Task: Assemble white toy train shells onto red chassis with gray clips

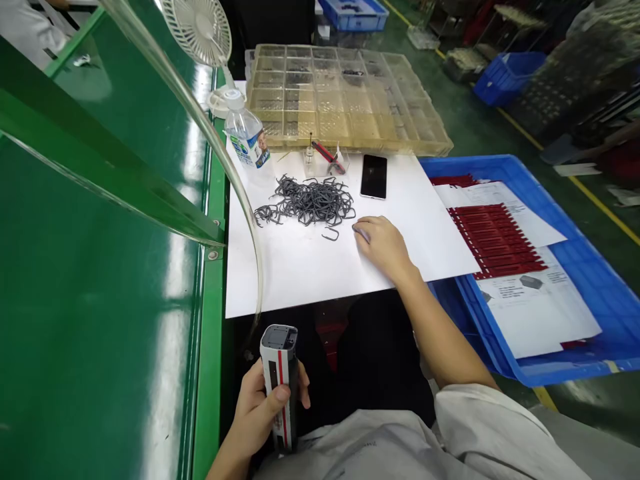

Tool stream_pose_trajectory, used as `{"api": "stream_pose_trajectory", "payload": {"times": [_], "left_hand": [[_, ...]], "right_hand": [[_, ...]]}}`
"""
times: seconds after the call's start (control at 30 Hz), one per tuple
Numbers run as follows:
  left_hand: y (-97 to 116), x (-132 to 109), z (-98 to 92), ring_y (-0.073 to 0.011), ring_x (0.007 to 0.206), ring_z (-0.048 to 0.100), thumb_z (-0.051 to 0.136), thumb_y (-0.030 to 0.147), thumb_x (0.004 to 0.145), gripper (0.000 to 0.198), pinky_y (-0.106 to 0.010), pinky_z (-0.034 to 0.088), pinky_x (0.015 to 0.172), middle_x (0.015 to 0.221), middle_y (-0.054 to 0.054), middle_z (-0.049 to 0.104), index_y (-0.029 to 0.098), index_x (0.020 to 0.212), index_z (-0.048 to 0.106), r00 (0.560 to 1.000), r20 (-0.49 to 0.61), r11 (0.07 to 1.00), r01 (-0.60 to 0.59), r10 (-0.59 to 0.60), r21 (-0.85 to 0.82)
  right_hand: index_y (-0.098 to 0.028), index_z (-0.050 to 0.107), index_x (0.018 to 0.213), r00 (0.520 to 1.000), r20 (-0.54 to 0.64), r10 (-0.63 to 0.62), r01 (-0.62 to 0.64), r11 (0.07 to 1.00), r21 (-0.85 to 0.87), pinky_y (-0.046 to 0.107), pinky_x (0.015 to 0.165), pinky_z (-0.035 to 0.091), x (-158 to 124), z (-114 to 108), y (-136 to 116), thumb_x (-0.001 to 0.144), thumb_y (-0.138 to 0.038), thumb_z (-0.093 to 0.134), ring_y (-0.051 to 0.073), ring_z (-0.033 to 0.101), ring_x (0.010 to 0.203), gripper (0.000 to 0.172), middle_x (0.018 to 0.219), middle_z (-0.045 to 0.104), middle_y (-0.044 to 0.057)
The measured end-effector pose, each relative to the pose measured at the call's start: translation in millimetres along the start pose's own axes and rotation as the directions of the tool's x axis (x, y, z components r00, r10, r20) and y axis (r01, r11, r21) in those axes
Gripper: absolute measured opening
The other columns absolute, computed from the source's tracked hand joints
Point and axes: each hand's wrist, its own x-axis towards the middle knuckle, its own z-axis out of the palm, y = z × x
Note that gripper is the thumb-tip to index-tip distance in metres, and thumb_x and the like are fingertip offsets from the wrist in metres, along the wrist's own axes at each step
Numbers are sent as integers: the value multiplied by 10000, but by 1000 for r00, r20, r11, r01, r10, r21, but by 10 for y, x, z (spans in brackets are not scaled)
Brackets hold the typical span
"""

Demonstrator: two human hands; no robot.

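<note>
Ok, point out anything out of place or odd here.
One grey wire clip lies apart from the tangled heap, just left of the right hand on the white sheet. Nothing else stands out.

Head camera looks steeply down (close) onto white sheet (300, 267).

We record a loose, pale grey short-sleeved top (430, 447), creased across the front and bunched at the right sleeve (500, 420). The right forearm (435, 333) is uncovered up to the sleeve hem. Left hand (255, 410) and right hand (383, 245) are bare. Lap clothing (380, 353) is plain black, detail too dark to read
</note>
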Motion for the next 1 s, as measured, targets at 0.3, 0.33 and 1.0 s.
{"api": "stream_pose_trajectory", "payload": {"times": [0.3,0.33,1.0], "left_hand": [[121,97,118,-166,636,737,794,582,1029,425,-240,550,596,871,-61,771,159,1071,785,998,60,981,-19,8,193],[116,93,133,-160,628,726,784,596,1031,441,-233,538,586,858,-57,765,159,1086,787,998,63,975,-21,7,220],[141,0,236,-136,596,569,743,638,1037,466,-247,381,555,734,2,663,173,1038,726,982,186,932,-105,41,348]], "right_hand": [[-277,901,1204,992,-111,-59,114,804,584,469,1034,689,-698,-337,-105,1003,-233,769,304,821,1209,244,1308,861,81],[-297,894,1232,991,-86,-102,134,740,659,438,1036,692,-821,-428,-268,1018,-229,780,282,825,1211,251,1316,860,69],[-112,699,1509,698,-154,-699,658,542,523,458,1107,705,-1458,-727,-978,1076,-120,675,277,754,1355,433,1419,813,159]]}}
